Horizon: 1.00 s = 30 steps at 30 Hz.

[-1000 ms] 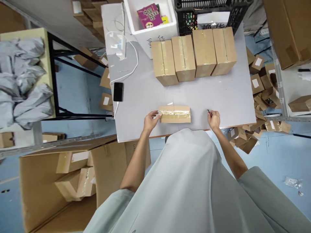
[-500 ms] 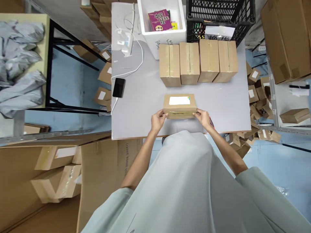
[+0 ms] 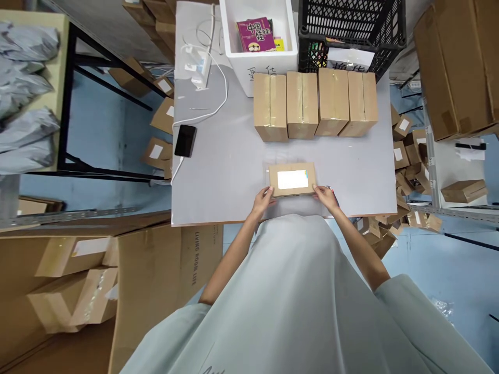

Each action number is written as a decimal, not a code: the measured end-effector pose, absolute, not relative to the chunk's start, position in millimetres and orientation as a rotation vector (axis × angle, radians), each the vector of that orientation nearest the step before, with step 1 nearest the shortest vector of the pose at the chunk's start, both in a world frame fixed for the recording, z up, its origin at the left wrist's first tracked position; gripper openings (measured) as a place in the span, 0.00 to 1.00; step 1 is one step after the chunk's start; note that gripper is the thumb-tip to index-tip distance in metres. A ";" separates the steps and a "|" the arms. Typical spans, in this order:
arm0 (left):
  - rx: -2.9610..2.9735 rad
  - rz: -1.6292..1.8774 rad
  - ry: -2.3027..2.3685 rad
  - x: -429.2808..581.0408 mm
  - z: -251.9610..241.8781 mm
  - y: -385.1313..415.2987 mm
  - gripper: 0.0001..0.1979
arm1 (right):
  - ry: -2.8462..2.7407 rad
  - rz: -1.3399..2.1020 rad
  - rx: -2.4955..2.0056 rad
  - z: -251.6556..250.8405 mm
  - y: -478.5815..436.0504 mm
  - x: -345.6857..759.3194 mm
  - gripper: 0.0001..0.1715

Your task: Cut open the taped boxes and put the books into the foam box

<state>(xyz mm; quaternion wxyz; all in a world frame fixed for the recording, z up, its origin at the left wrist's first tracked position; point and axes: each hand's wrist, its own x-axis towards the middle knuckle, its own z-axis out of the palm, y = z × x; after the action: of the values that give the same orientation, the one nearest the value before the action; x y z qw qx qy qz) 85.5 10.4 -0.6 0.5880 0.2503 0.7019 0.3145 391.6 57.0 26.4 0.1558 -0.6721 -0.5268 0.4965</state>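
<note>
The small brown box [image 3: 292,192] sits at the near side of the table [image 3: 222,182], close to the middle, with its white label [image 3: 292,179] facing up. The left hand [image 3: 263,201] pinches its left end. The right hand [image 3: 325,196] pinches its right end. A small dark and red thing [image 3: 331,189] pokes out by the right hand, but I cannot tell what it is. I cannot tell if the whole bottom of the box touches the table.

The fingers have just the near corners, so the box could tip or slip if one hand lets go first. If the small thing is sharp, it could scratch the box or a finger.

Past the box, on the far side, four brown boxes [image 3: 302,104] stand in a row. A hard push away could bump them. Behind them are a white tub [image 3: 261,62] with a purple book [image 3: 256,34] in it and a black crate [image 3: 393,41]. Well to the left lies a black phone [image 3: 185,141].
</note>
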 end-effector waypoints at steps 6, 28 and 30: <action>0.862 0.845 1.523 85.0 3.9 35.1 0.38 | -1.222 1.616 -1.714 25.1 76.2 389.1 0.31; 1.188 0.898 1.831 46.1 25.5 10.6 0.29 | -1.694 0.611 -2.444 -22.8 3.5 465.7 0.32; 1.429 0.860 1.798 48.0 35.9 28.3 0.31 | -1.705 0.621 -2.464 -26.3 1.9 467.5 0.29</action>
<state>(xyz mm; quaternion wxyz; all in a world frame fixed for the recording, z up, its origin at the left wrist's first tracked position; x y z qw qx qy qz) 48.0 28.3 35.9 0.3376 0.5485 0.6901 0.3301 467.5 1.9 -26.3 0.0407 -0.8046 -0.5567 0.2028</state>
